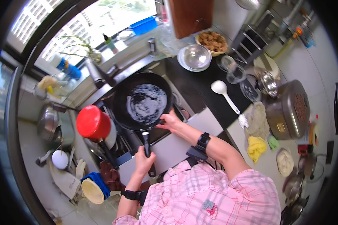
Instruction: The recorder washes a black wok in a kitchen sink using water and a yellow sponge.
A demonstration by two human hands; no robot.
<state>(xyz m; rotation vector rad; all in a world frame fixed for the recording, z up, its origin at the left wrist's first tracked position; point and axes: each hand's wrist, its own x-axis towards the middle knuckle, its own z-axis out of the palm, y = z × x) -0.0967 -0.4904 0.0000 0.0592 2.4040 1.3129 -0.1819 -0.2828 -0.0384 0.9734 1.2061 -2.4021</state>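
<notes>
A black frying pan [124,112] is over the sink [153,137], its inside wet and shiny with whitish reflections or liquid. My left hand [143,161] is closed around the pan's black handle [147,140]. At the lower right of the pan, my right hand [170,121] grips the rim, its fingers partly over the edge. Beyond the pan rises the faucet [97,74]. Left of the pan, a red saucepan [93,122] lies upside down on a dish rack [124,143].
Right of the sink, a white ladle [219,87] lies on the black counter, near glass bowls [197,56] and a basket of brown food pieces [212,40]. Cloths [256,147] and a large metal container [284,112] stand farther right. A blue-and-yellow container [93,191] is at lower left.
</notes>
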